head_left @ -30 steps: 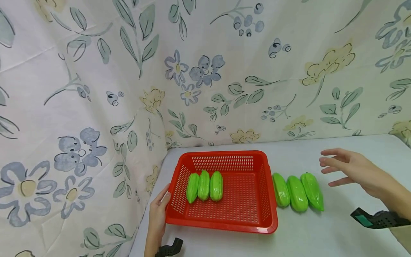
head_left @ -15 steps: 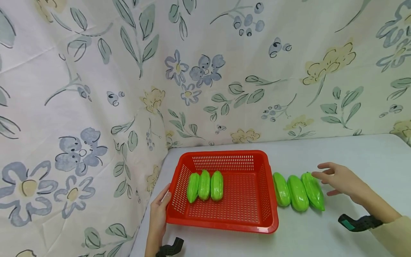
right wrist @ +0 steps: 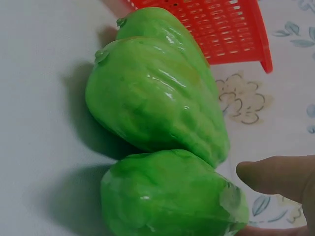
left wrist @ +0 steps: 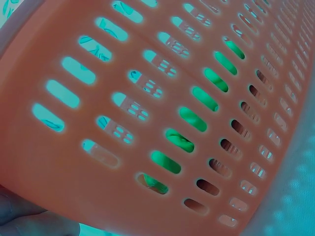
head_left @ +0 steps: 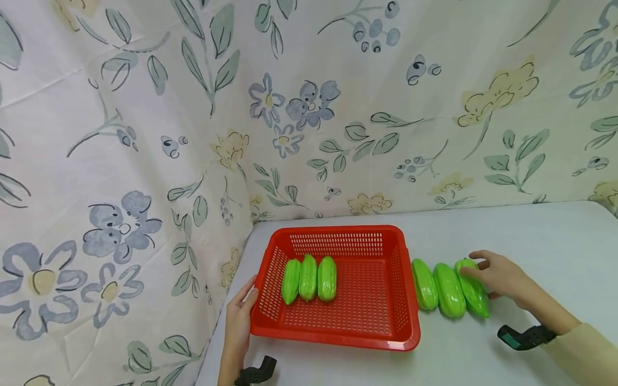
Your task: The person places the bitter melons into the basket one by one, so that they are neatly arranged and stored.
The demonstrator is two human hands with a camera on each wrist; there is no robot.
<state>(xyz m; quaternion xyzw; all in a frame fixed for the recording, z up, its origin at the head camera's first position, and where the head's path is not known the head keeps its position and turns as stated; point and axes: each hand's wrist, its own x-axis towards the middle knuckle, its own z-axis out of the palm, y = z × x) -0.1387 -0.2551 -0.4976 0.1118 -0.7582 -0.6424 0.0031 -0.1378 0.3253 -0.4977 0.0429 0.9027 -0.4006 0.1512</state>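
A red perforated plastic basket (head_left: pixel 333 339) sits on a white table (head_left: pixel 531 230), near the back left corner and close to the left edge. Inside, against its left half, three glossy green vegetables lie side by side: a left one (head_left: pixel 291 282), a middle one (head_left: pixel 308 279) and a right one (head_left: pixel 326 279). The basket's right half shows its bare mesh floor.

From where I stand, the person's left hand (head_left: pixel 237 316) grips the basket's left side, thumb over the rim and fingers along the outside.

Three more green vegetables lie directly on the table, in a slanted row just beyond the basket's right side: the nearest to the basket (head_left: pixel 425 287), the centre one (head_left: pixel 451 292) and the outermost one (head_left: pixel 477 300). The centre and outermost ones appear to touch. The person's right hand (head_left: pixel 499 275) is over the outermost vegetable, fingers apart and curving about it. The right wrist view shows one fingertip (right wrist: pixel 246 173) just clear of its end; whether another finger touches it, I cannot tell.

Each wrist carries a black strap, left (head_left: pixel 256 372) and right (head_left: pixel 526 338), and a cream sleeve (head_left: pixel 586 354) covers the right forearm. Beyond the table's back and left edges hangs a pale curtain (head_left: pixel 338 177) patterned with blue and yellow flowers.
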